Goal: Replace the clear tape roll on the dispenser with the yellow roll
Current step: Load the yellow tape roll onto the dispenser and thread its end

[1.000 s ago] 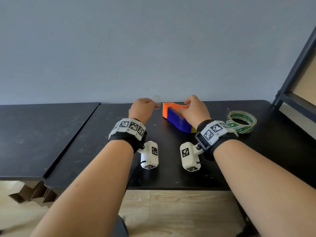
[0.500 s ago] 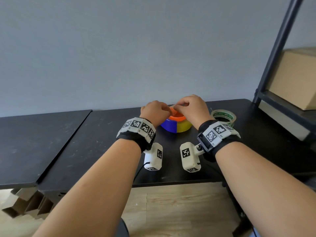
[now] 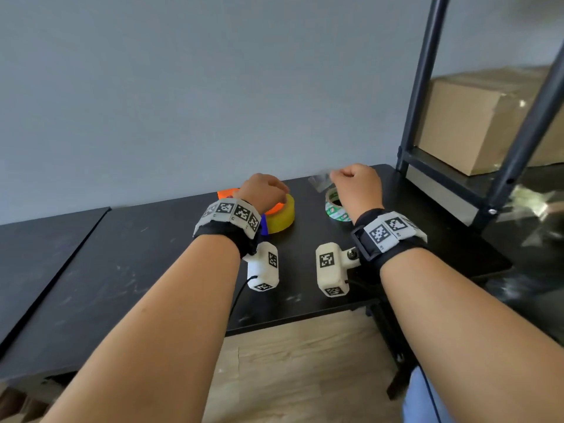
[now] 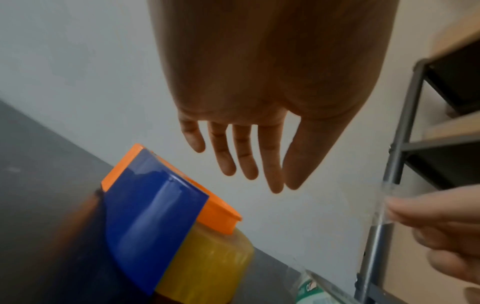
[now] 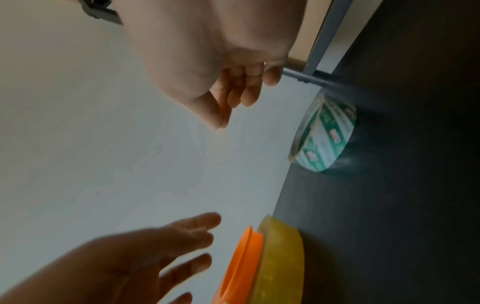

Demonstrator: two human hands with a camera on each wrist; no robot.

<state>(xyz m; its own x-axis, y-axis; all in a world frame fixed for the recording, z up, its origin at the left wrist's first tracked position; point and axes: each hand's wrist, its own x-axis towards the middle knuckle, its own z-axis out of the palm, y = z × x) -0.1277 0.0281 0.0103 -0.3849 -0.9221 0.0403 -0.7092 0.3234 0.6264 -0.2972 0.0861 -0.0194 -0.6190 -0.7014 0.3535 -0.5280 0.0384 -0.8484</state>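
Two rolls tell the progress: the yellow roll (image 3: 282,215) already sits in the blue-and-orange dispenser (image 4: 155,207) at table centre, while the clear tape roll (image 3: 335,206), green-printed on its core, lies flat on the black table (image 3: 152,254) at 3 o'clock from it. The swap looks nearly done. The left hand (image 4: 246,115) hovers above the dispenser, fingers straight and loose. The right hand (image 3: 357,187) pinches a glossy clear tape scrap (image 3: 320,182), probably still to discard. The yellow tape is translucent and smooth.
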